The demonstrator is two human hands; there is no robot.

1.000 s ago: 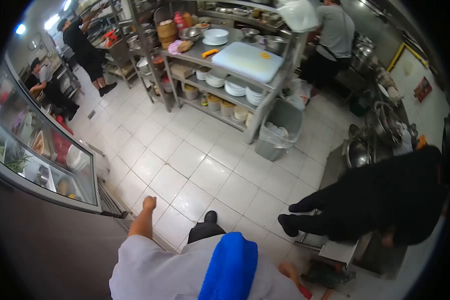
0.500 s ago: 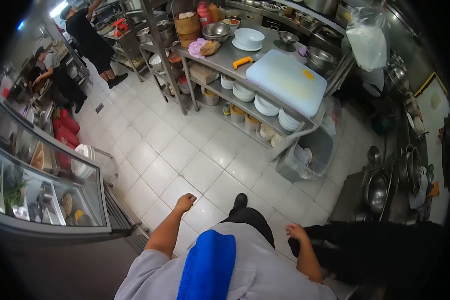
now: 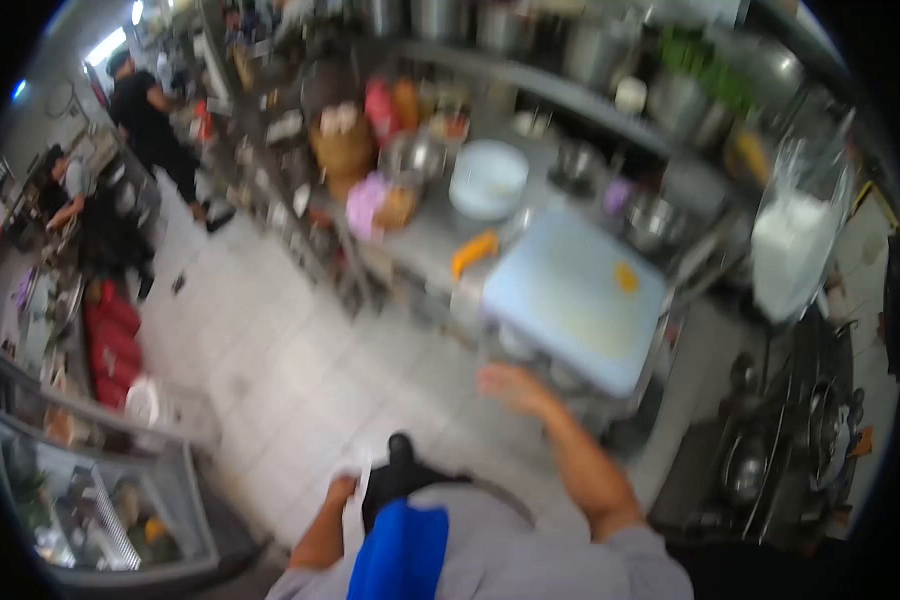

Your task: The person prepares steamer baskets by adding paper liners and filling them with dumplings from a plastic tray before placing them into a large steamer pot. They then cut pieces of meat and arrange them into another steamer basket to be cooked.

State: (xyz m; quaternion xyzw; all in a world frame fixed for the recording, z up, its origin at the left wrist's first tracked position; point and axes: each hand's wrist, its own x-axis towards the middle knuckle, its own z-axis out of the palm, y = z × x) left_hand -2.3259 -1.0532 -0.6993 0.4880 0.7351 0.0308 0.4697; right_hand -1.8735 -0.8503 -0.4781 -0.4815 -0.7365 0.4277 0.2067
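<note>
My right hand [image 3: 510,385] reaches forward, blurred, with its fingers stretched out and nothing seen in them. It overlaps the front edge of a steel table [image 3: 420,255] in this view. Just beyond it lies a pale blue-white cutting board [image 3: 570,305] with a small yellow-orange item [image 3: 626,278] on top. An orange-handled tool [image 3: 473,254] rests beside the board's left corner. Low at my side hangs my left hand [image 3: 342,488], next to a narrow white strip [image 3: 355,515]; its fingers are hidden. A blue towel [image 3: 400,550] hangs over my grey shirt.
White bowls [image 3: 490,180], steel bowls [image 3: 655,222] and a bamboo steamer [image 3: 345,155] stand on the table. A filled plastic bag [image 3: 795,250] hangs at the right. Two people [image 3: 150,120] stand at the far left. A glass-topped cabinet [image 3: 100,510] is at near left.
I have moved closer to the table and cutting board. My right hand has swung forward toward the table's edge, while my left hand has dropped back beside my body.
</note>
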